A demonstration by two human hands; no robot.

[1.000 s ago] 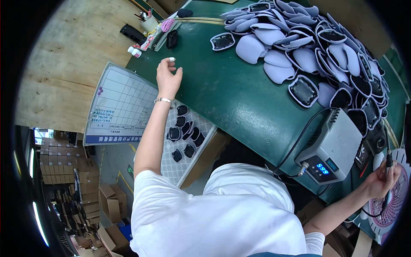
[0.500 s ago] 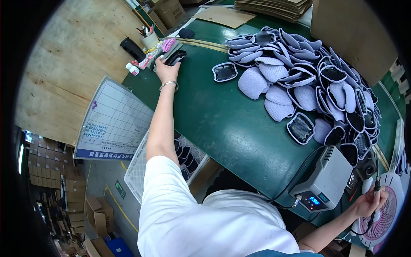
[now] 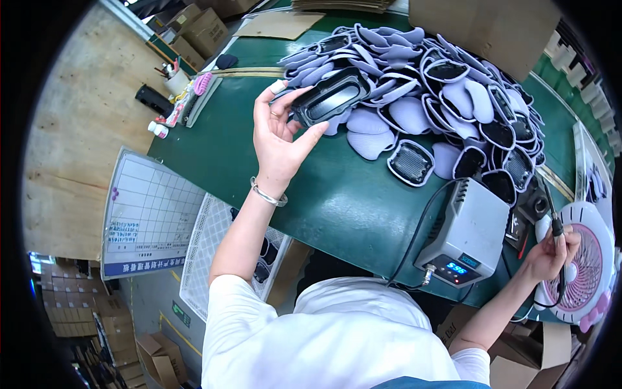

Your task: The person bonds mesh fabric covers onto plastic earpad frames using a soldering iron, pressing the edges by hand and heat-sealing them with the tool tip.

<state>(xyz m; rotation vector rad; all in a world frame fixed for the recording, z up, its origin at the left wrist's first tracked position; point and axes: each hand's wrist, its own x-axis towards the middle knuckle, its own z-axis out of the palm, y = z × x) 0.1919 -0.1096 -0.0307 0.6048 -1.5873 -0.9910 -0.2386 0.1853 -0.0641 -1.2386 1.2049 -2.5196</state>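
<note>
My left hand (image 3: 280, 146) is raised over the green table, gripping a shallow black plastic shell (image 3: 334, 98) with a rounded oblong recess, its thumb and fingers at the edges. Behind the shell is a heap of grey-lilac fabric pads (image 3: 408, 115), several with black meshed insides. At the right, my right hand (image 3: 551, 258) pinches the handle of a soldering iron (image 3: 556, 225), whose tip points up and away. A cable hangs from the handle. The grey soldering station (image 3: 463, 227) with a lit blue display stands left of that hand, by the table's near edge.
A pink and white fan (image 3: 586, 259) stands beside my right hand. Below the table's left edge is a white perforated basket (image 3: 204, 259) holding dark parts. A whiteboard (image 3: 149, 214) stands left of it. Cardboard sheets (image 3: 483, 32) rise behind the pad heap.
My left hand has brought the black shell from the far left of the table rightward and nearer, in front of the pads. My right hand keeps the soldering iron by the fan. The view has shifted.
</note>
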